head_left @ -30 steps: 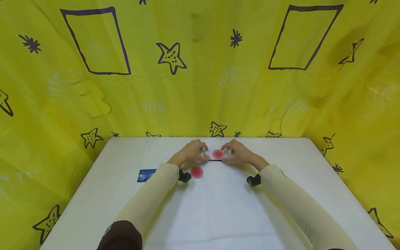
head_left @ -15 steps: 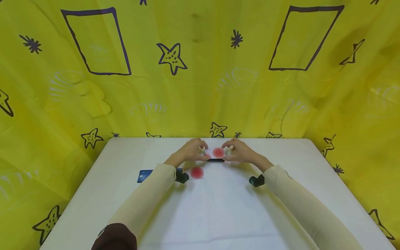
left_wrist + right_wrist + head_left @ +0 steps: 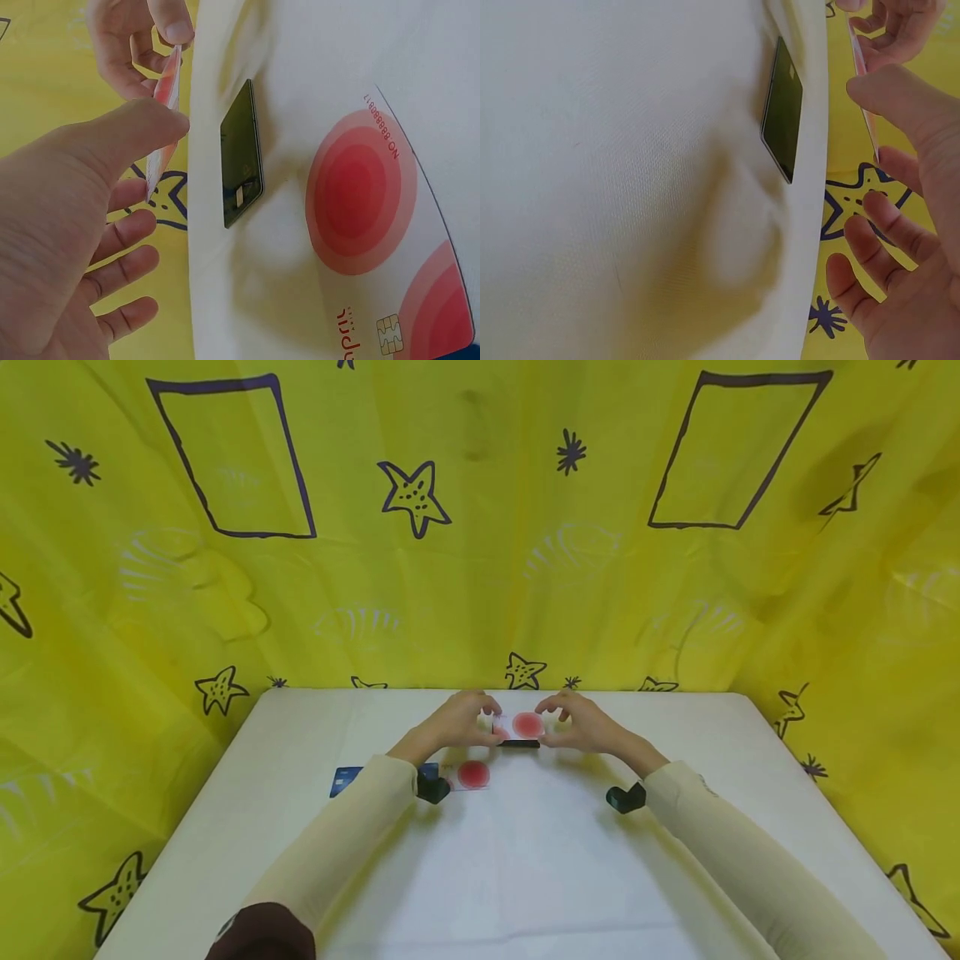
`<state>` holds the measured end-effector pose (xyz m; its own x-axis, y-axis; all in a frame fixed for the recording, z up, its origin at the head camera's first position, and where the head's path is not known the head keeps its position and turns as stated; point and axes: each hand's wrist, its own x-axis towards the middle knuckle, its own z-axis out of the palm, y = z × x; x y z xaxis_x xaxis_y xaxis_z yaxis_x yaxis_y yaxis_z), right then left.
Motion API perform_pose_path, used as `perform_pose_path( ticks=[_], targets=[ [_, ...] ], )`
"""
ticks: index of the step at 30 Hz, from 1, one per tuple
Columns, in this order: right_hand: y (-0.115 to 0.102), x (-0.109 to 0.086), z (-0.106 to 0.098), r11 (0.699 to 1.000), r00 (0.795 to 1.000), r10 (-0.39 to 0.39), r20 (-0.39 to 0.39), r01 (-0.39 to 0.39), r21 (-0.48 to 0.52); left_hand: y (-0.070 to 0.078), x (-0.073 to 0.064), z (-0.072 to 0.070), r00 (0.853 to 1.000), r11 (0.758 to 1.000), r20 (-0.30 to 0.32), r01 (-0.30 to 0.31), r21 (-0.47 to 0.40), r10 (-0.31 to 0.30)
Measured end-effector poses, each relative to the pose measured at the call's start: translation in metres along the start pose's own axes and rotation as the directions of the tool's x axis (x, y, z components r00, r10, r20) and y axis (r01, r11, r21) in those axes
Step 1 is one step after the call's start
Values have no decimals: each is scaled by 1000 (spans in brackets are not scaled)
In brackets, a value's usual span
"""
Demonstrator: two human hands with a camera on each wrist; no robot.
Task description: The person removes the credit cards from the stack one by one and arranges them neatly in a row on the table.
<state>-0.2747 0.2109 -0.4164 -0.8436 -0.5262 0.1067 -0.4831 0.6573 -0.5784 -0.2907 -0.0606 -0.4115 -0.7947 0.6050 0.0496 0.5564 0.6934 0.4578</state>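
A white bank card with red circles (image 3: 528,725) is held up at the far middle of the table, pinched at its two ends. My left hand (image 3: 456,723) grips its left end between thumb and forefinger. The right hand (image 3: 583,727) pinches the opposite end the same way. In the left wrist view the raised card (image 3: 159,161) appears nearly edge-on, the other fingers spread loosely below it. Under it, a dark card with a chip (image 3: 241,157) lies on the white table. A second red-circle card (image 3: 473,774) rests nearer me, beside the left wrist.
A blue bank card (image 3: 344,781) lies on the table at the left, partly covered by my left sleeve. Black wrist-worn devices (image 3: 626,797) jut inward from both wrists. A yellow patterned curtain (image 3: 480,568) stands right behind the table's far edge.
Both hands have lifted the red-circle card slightly, so more of the dark card shows below it. The forearms have spread a little outward.
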Motion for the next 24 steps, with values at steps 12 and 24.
perform_pose_path(
  ticks=[12, 24],
  targets=[
    [-6, -8, -3, 998, 998, -55, -30, 56, 7, 10, -11, -8, 1000, 1000, 3, -6, -15, 6],
    [-9, -14, -1, 998, 997, -59, -41, 59, 8, 10, -18, -5, 999, 999, -23, -33, 30, 34]
  ],
)
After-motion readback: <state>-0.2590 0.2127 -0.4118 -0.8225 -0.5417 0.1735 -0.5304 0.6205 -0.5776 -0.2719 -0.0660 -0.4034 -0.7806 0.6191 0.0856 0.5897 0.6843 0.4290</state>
